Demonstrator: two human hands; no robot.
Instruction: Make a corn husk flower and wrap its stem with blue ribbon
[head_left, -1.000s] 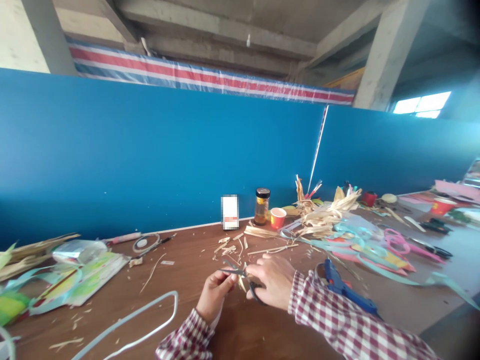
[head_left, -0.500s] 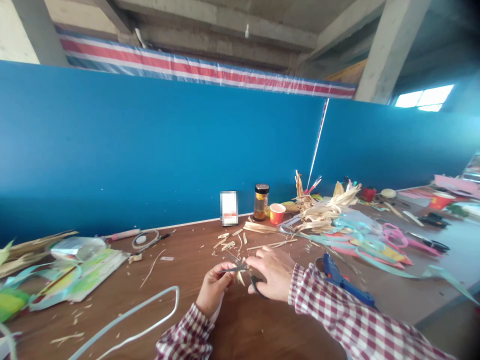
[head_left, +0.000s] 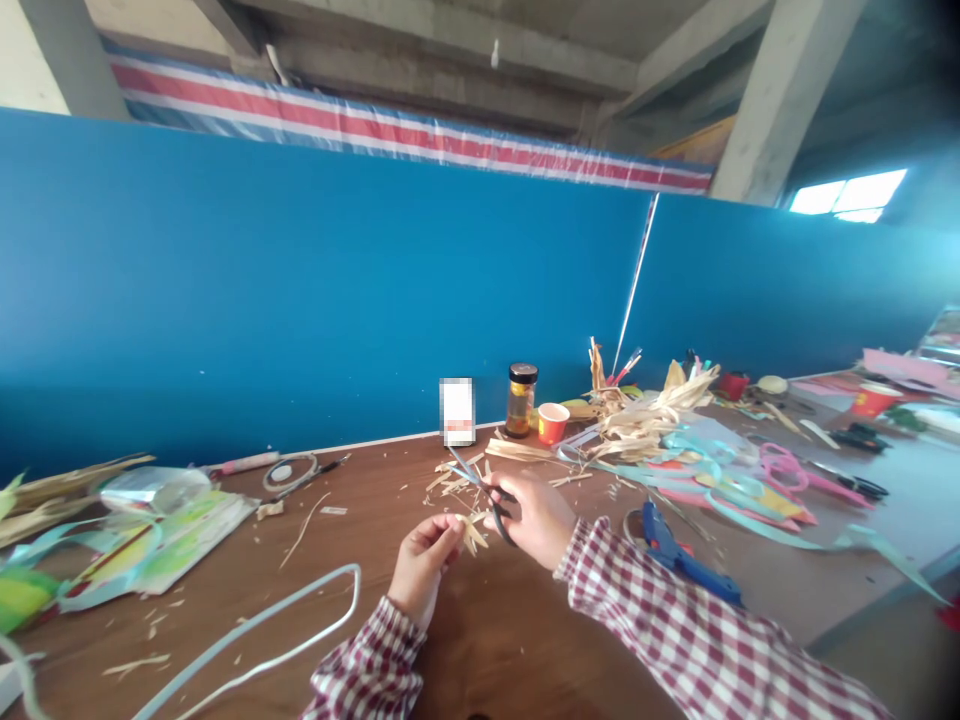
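Between thumb and fingers, my left hand (head_left: 426, 562) pinches a small piece of dried corn husk (head_left: 472, 533), its pale pointed strips fanning out to the right. My right hand (head_left: 536, 515) grips a pair of dark-handled scissors (head_left: 501, 520) by the finger loops. The blades point up and away to the left, above the husk piece and apart from it. Beyond them, cut husk scraps (head_left: 454, 476) lie scattered on the brown table (head_left: 360, 590).
A lidded jar (head_left: 521, 402) and a red paper cup (head_left: 553, 424) stand by the blue partition (head_left: 315, 280). Rightward are a husk pile (head_left: 645, 420), pink scissors (head_left: 784, 468) and a blue glue gun (head_left: 682, 560). A pale cable (head_left: 262, 625) loops at front left, near a clear plastic container (head_left: 157, 492).
The scissors have swung away from the husk piece, their blades now pointing up and forward. My right hand has turned with them; my left hand keeps its pinch, and the husk strips show more clearly.
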